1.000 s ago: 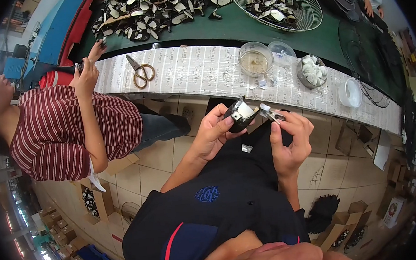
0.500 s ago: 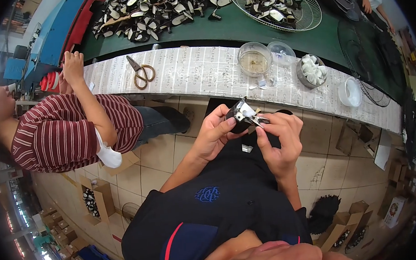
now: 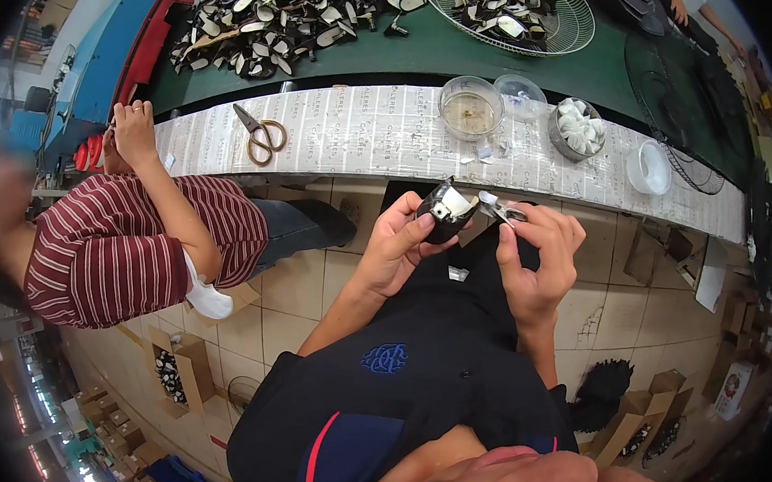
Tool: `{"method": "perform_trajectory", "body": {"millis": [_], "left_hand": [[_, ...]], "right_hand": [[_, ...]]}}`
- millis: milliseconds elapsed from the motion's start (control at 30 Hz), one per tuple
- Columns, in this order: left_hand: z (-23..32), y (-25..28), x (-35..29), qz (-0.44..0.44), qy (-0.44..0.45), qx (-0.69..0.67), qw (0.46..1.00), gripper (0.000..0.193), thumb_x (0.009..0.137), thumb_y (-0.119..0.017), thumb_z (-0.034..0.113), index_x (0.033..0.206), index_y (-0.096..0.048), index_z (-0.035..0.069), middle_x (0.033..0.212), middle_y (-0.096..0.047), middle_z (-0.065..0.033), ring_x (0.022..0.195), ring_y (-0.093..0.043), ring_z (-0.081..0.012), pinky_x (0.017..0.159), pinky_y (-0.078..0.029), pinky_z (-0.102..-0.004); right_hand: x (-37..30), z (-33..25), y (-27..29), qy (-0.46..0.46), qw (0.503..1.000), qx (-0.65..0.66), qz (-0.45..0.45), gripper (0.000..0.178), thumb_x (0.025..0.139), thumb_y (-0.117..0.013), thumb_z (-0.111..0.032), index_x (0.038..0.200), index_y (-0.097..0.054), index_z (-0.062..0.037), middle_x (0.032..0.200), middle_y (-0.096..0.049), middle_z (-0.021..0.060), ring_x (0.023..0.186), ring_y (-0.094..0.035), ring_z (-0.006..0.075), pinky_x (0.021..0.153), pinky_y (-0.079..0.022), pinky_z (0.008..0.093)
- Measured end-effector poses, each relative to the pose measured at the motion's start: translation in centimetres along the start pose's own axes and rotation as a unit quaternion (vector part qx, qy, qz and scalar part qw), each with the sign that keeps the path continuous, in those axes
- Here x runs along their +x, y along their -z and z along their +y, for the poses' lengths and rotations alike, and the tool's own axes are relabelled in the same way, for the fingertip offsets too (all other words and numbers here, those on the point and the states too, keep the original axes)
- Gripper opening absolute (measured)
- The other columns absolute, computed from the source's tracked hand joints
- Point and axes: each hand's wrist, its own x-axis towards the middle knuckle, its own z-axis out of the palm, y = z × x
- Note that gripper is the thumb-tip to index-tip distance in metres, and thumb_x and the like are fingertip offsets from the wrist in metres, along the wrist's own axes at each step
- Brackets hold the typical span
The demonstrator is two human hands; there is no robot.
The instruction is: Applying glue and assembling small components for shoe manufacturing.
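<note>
The left hand (image 3: 400,240) gripped a black shoe piece (image 3: 445,211) over the lap, while the right hand (image 3: 536,247) pinched a small metal tool (image 3: 501,209) at its pale lining (work seemingly midway). Beyond, scissors (image 3: 260,135) lay on the bench (image 3: 369,143), piles of pieces (image 3: 296,17) unworked.

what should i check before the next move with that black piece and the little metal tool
1. Left hand grips the black piece: ok.
2. Right hand pinches the small metal tool: ok.
3. Tool tip meets the piece's white patch: cannot tell, too small.
4. Glass bowl and bowl of white bits within reach on the paper-covered bench: ok.
5. Neighbour's hand apart from the scissors: ok.
</note>
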Motion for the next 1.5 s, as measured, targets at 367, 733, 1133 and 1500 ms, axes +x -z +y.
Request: {"method": "perform_trajectory", "body": {"millis": [367,733,1133,1500], "left_hand": [[-0.4,0.1,-0.2,0.006,-0.003,-0.007,1.000,0.013,0.096,-0.059,0.016,0.099,-0.049,0.007,0.107,-0.064,-0.0098,0.102,-0.066,-0.0183,0.090,-0.057,-0.0361],[-0.3,0.0,-0.2,-0.016,-0.001,0.000,1.000,0.021,0.095,-0.061,0.019,0.103,-0.048,0.006,0.118,-0.061,-0.0194,0.113,-0.062,-0.0307,0.088,-0.059,-0.0342],[-0.5,-0.1,-0.3,-0.006,0.014,0.002,1.000,0.021,0.095,-0.061,0.019,0.104,-0.048,0.005,0.118,-0.062,-0.0186,0.113,-0.062,-0.0305,0.088,-0.059,-0.0346],[-0.6,-0.1,0.0,-0.001,0.025,-0.010,1.000,0.014,0.097,-0.058,0.016,0.099,-0.048,0.007,0.117,-0.063,-0.0179,0.111,-0.064,-0.0288,0.088,-0.058,-0.0331]], "right_hand": [[0.0,-0.6,-0.2,0.012,0.998,0.039,-0.045,0.021,0.073,-0.077,-0.003,0.088,-0.062,-0.0065,0.098,-0.070,0.0055,0.087,-0.063,0.0216,0.085,-0.037,0.0359],[-0.3,0.2,0.4,-0.027,1.000,-0.007,0.003,0.020,0.075,-0.076,-0.002,0.090,-0.063,-0.0046,0.097,-0.070,0.0076,0.088,-0.063,0.0246,0.089,-0.038,0.0374],[-0.5,0.7,0.4,-0.027,0.999,0.024,-0.028,0.019,0.074,-0.076,-0.003,0.087,-0.063,-0.0058,0.097,-0.070,0.0062,0.088,-0.063,0.0229,0.087,-0.038,0.0356],[-0.3,1.3,0.5,-0.047,0.998,0.051,-0.011,0.018,0.076,-0.075,-0.001,0.090,-0.063,-0.0040,0.096,-0.071,0.0081,0.086,-0.063,0.0242,0.087,-0.040,0.0361]]}}
